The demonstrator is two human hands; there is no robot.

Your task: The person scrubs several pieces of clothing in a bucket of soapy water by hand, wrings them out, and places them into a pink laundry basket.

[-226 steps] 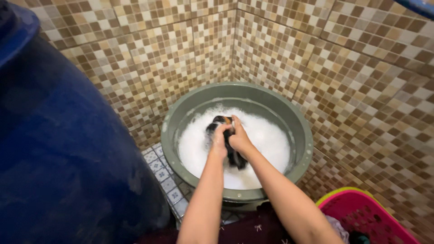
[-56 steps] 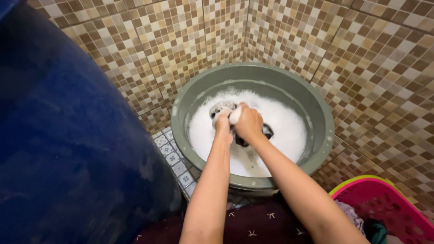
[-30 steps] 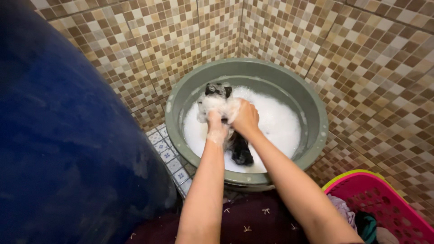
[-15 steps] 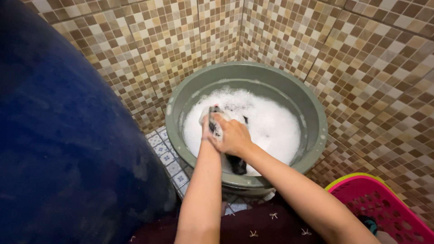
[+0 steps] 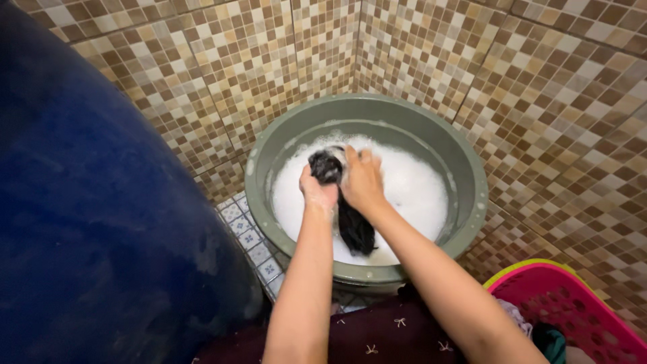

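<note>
**Scrubbing a dark cloth over the suds**

Both hands meet above the middle of a round grey-green basin (image 5: 465, 168) that stands in the far corner of a tiled floor. The left hand (image 5: 317, 192) and the right hand (image 5: 364, 180) are each closed tight on the same dark cloth (image 5: 328, 165): its bunched upper end shows as a wet black knot between the two grips, and the rest hangs down near the person as a limp tail (image 5: 355, 229) that trails into the white foam (image 5: 418, 195). The cloth is therefore lifted partly clear of the water, just above the left half of the basin, with suds clinging to it and to both wrists.

To do this rubbing well, the two fists should probably keep the fabric short between them, so that one fold grinds against the other rather than sliding loose. It seems wise to work along the tail bit by bit, dipping it back into the foam often, since a dry patch scrubs poorly. Keeping the hands low over the basin should stop soapy water from splashing on the mosaic wall (image 5: 256, 74) or the floor tiles (image 5: 246, 232).

A large dark blue barrel (image 5: 101, 236) fills the left. At the near right stands a pink basket (image 5: 573, 303) with a yellow-green rim, holding other laundry. A maroon garment (image 5: 377, 337) with small bow prints lies nearest the person.
</note>
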